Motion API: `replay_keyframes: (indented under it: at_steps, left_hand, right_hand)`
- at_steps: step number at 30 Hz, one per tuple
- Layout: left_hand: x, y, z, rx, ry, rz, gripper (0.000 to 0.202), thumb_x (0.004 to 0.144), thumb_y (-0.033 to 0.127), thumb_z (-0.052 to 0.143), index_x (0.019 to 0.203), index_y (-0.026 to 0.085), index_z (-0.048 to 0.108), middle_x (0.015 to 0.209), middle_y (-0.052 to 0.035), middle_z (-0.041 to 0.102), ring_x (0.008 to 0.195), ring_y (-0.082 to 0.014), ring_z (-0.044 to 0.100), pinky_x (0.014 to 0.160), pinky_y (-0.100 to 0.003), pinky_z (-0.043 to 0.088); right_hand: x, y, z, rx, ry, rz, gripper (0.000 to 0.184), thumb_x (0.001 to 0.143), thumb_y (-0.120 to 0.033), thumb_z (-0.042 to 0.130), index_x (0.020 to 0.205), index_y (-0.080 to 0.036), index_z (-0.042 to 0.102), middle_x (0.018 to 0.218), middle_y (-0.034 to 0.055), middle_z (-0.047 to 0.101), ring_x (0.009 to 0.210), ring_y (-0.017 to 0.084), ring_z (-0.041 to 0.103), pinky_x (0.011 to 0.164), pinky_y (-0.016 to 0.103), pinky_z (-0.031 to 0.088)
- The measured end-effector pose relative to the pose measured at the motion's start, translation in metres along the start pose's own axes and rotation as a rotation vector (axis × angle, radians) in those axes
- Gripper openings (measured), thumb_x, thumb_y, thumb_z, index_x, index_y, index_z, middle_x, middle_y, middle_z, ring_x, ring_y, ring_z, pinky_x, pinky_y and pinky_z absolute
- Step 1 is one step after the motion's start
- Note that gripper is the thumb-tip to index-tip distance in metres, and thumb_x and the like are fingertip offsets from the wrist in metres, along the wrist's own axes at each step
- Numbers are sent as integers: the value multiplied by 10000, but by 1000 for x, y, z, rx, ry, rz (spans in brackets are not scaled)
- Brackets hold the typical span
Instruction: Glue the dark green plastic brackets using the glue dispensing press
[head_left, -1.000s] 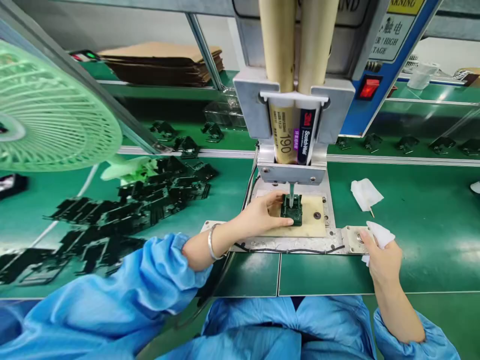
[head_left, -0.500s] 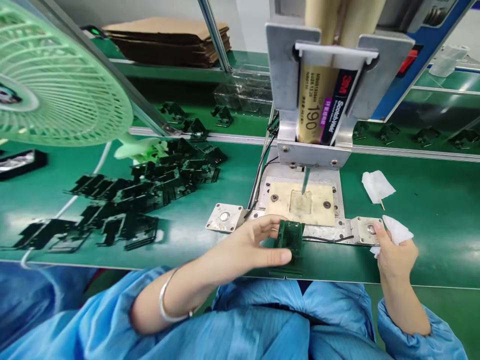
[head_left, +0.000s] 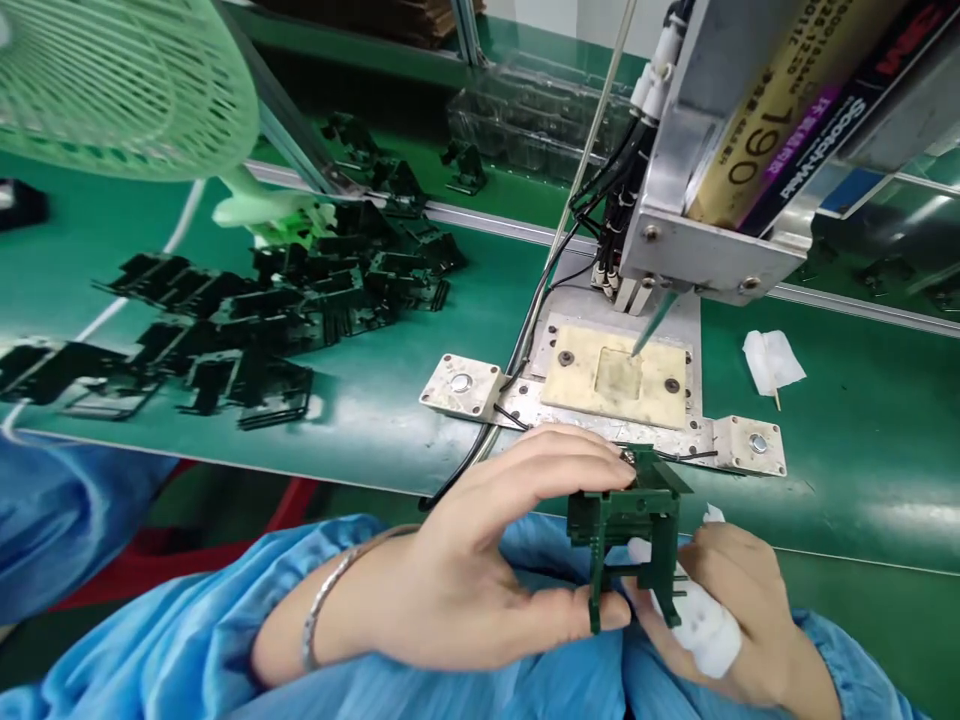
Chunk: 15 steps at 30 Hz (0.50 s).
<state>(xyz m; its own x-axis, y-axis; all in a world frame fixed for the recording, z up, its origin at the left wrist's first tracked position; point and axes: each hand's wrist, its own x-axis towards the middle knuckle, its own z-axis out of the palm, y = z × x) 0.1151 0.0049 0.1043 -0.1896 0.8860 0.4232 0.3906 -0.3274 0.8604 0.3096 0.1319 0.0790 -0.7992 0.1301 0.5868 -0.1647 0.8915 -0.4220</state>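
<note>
My left hand [head_left: 487,560] grips a small dark green plastic part [head_left: 630,525] between thumb and fingers, held over my lap in front of the table edge. My right hand [head_left: 720,610] is closed on a white wipe [head_left: 694,615] and presses it against the underside of the part. Beyond them lies the metal fixture plate [head_left: 600,415] with its beige nest [head_left: 615,375] standing empty. The dispenser nozzle [head_left: 651,325] points down at the nest from the adhesive cartridge holder [head_left: 720,250].
Several black plastic parts [head_left: 247,320] lie spread on the green table at the left. A green fan [head_left: 127,80] stands at top left. A folded white wipe [head_left: 772,360] lies right of the fixture. Clear trays [head_left: 525,120] sit at the back. Cables [head_left: 525,340] run beside the fixture.
My left hand lifted the green part out of the nest and drew it toward my lap. My right hand left the right fixture button and brought the wipe to the part.
</note>
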Motion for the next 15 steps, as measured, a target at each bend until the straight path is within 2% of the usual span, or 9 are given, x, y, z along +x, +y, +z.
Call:
replay_keyframes:
  at_steps: [3, 6, 11, 15]
  left_hand:
    - [1, -2, 3, -24, 32, 76, 581, 797, 231, 822, 1303, 229, 534, 1143, -87, 638, 1131, -274, 591, 997, -408, 537]
    - [3, -2, 4, -9, 58, 152, 515, 810, 200, 805, 1260, 166, 558, 1109, -108, 653, 1091, -258, 614, 985, -391, 548]
    - [3, -4, 5, 7, 74, 185, 501, 786, 159, 821, 1221, 166, 573, 1063, -89, 674, 1022, -232, 643, 962, -367, 555]
    - [1, -10, 5, -22, 118, 156, 545, 762, 145, 834, 1238, 175, 572, 1074, -95, 667, 1035, -248, 632, 950, -392, 557]
  right_hand:
    - [5, -1, 9, 20, 52, -51, 161, 872, -57, 478, 785, -183, 526, 659, 14, 551, 528, 158, 487, 502, 317, 308]
    - [7, -1, 17, -9, 32, -76, 200, 869, -54, 422, 741, -190, 495, 671, 15, 523, 538, 161, 485, 515, 309, 291]
    - [11, 2, 16, -48, 39, -59, 165, 878, -66, 510, 765, -185, 518, 652, 6, 499, 545, 169, 478, 523, 312, 270]
    - [9, 5, 11, -104, 27, -10, 95, 871, -42, 567, 847, -133, 575, 666, 18, 502, 556, 166, 469, 529, 313, 277]
